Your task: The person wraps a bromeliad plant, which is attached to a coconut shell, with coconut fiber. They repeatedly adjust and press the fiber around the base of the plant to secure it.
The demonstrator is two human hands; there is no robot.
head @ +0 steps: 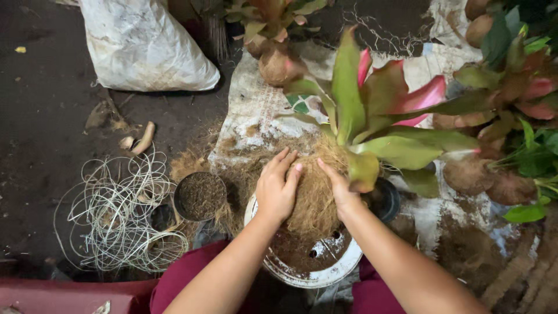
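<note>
My left hand and my right hand sit just below the middle of the frame, both pressed against a ball of brown coconut fibre that wraps the base of a plant. My left grip lies flat and spread over the left flank of the ball, fingers pointing up the frame, cupping rather than pinching. My right grip curves along the right flank, fingers laid against the fibre, partly hidden under a leaf; it too is a cupping hold on the ball, not a closed fist. The ball rests in a white shallow dish with holes in its floor and dark soil scattered inside, low in the centre of the frame, between my knees in dark red cloth.

From the top of the ball the plant spreads green and pink leaves toward the upper right. Right of my right hand, touching the dish area, is a black pot, mostly covered by leaves. To the left of my left hand stands a small round pot filled with dark soil, and further left lies a loose tangle of pale cord on the dark floor. A white woven sack lies at the upper left. More fibre-wrapped plants crowd the right edge, on a spread pale sheet.
</note>
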